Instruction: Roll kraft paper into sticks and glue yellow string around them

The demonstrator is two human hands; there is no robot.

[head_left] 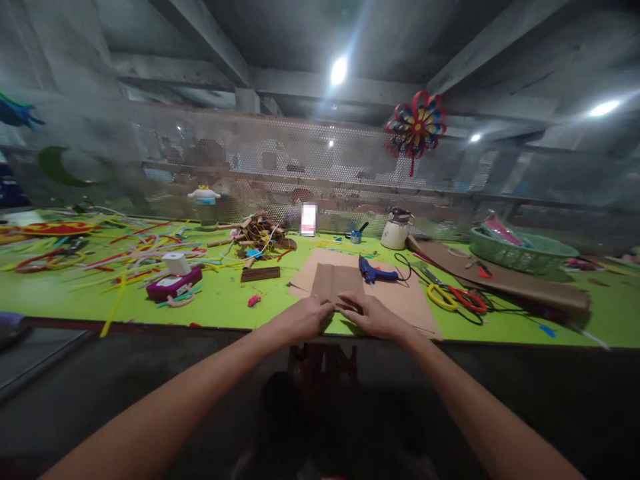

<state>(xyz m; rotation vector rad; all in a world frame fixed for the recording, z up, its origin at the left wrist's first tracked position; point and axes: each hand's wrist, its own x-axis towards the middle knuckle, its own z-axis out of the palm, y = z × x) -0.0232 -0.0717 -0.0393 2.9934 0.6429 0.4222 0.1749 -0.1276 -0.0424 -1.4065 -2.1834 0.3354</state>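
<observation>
A small brown cardboard piece lies on a larger cardboard sheet near the front edge of the green table. My left hand rests on the piece's near left corner, fingers curled and pinching its edge. My right hand presses on the near right corner, fingers bent against the cardboard. The two hands almost touch. A blue glue gun lies just beyond the piece on the large sheet.
Yellow and red scissors lie to the right. A green basket and a long cardboard strip sit at far right. A purple box, many coloured strips and a craft pile cover the left. A white pot stands behind.
</observation>
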